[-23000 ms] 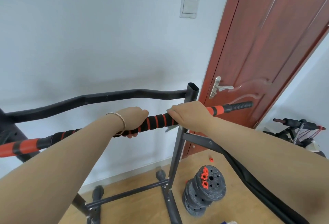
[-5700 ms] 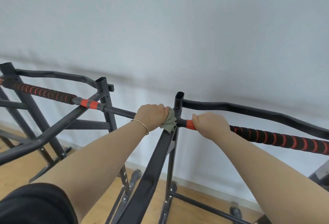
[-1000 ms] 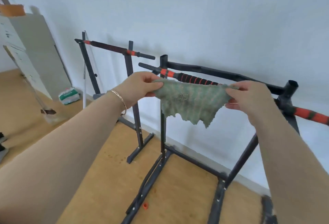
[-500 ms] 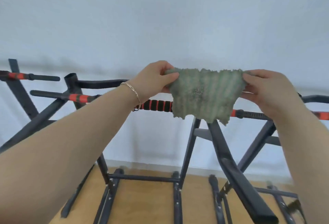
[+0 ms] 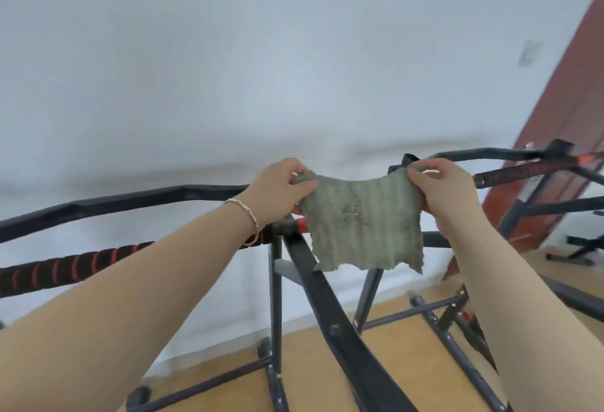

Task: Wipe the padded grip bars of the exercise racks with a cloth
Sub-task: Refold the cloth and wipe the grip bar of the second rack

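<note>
A green ribbed cloth (image 5: 362,225) hangs spread out in the air between my two hands. My left hand (image 5: 277,192) pinches its top left corner and my right hand (image 5: 444,192) pinches its top right corner. Behind and below the cloth stand black exercise racks (image 5: 330,297). One padded grip bar (image 5: 72,266), black with red stripes, runs out to the lower left under my left forearm. Another padded grip bar (image 5: 523,170) runs up to the right past my right hand. The cloth touches neither bar.
A white wall (image 5: 261,68) fills the background, with a light switch (image 5: 528,52) at upper right. A red-brown door (image 5: 568,137) stands at the right edge. Rack legs and crossbars (image 5: 408,312) spread over the wooden floor (image 5: 392,362) below.
The view has swung right, bringing the door into sight. My hands still hold the cloth stretched between them, a little lower in the view than before.
</note>
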